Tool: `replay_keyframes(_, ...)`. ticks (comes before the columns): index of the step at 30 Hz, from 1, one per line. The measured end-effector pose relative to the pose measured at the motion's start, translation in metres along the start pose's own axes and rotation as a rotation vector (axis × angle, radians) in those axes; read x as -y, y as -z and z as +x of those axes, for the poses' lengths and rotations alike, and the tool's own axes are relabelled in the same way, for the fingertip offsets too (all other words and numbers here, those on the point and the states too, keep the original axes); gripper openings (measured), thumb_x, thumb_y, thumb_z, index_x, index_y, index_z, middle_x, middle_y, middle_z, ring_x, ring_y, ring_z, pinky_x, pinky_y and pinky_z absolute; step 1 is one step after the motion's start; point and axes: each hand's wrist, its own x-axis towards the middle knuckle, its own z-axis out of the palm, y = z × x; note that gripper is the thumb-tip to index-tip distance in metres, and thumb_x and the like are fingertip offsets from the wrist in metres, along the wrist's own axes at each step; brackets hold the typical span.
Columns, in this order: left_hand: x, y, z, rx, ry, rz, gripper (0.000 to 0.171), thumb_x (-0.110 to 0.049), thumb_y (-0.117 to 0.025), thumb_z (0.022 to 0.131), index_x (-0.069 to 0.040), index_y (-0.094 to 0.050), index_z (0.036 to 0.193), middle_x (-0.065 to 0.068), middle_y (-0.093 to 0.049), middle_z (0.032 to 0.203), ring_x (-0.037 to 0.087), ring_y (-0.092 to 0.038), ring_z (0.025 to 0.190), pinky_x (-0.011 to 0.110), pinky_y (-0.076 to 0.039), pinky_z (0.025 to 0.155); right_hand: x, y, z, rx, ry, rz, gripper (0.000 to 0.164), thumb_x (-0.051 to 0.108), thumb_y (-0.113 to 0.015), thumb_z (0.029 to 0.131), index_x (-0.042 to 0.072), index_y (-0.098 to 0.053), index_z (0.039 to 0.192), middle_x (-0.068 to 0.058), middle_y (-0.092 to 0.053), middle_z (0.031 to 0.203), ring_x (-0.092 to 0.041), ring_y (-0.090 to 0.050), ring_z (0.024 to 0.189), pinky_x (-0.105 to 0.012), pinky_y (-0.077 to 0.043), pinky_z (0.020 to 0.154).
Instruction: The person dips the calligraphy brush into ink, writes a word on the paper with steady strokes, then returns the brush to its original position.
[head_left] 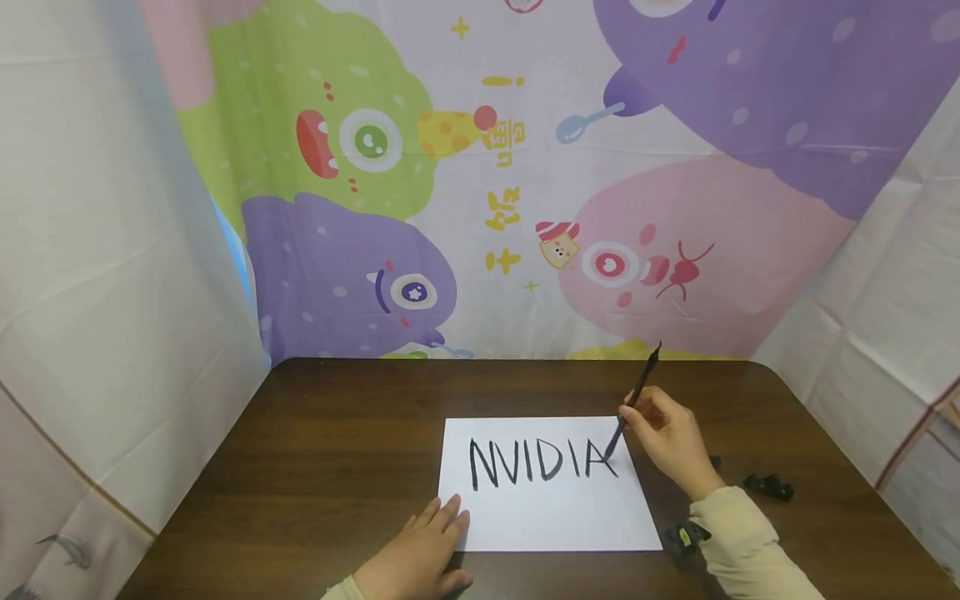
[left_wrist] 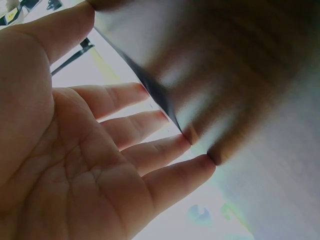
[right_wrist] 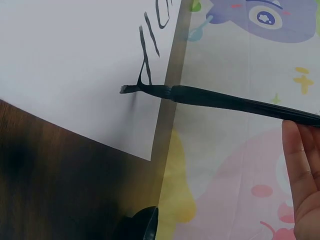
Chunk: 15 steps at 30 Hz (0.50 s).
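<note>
A white sheet of paper lies on the dark wooden table, with "NVIDIA" in black strokes across its upper half. My right hand pinches a slim black writing brush between thumb and fingers, the shaft slanting up and to the right. In the right wrist view the brush has its dark tip over the paper by the last letter, A; firm contact is hard to tell. My left hand rests its outstretched fingers on the paper's lower left edge. The left wrist view shows that palm and the spread fingers.
Right of the paper, a small black object lies on the table, and another dark bit is partly hidden behind my right wrist. A black device is strapped at the right cuff. A cartoon-print curtain hangs behind the table.
</note>
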Motion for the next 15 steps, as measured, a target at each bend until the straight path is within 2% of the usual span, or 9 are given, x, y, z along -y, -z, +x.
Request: replay_keyframes(15,-0.0018,0.0013,0.0,0.011,0.011,-0.003,0.072,-0.042,-0.071,0.085,0.001,-0.05,0.139,0.023,-0.042,0.15,0.049,-0.042,0.135,0.065,-0.044,0.098,-0.001,0.0041,0.0004,-0.008,0.023,-0.063,0.017,-0.007,-0.073,0.081,0.003,-0.065,0.092,-0.004,-0.065,0.07,0.005,-0.058,0.064,-0.011,-0.049,0.057)
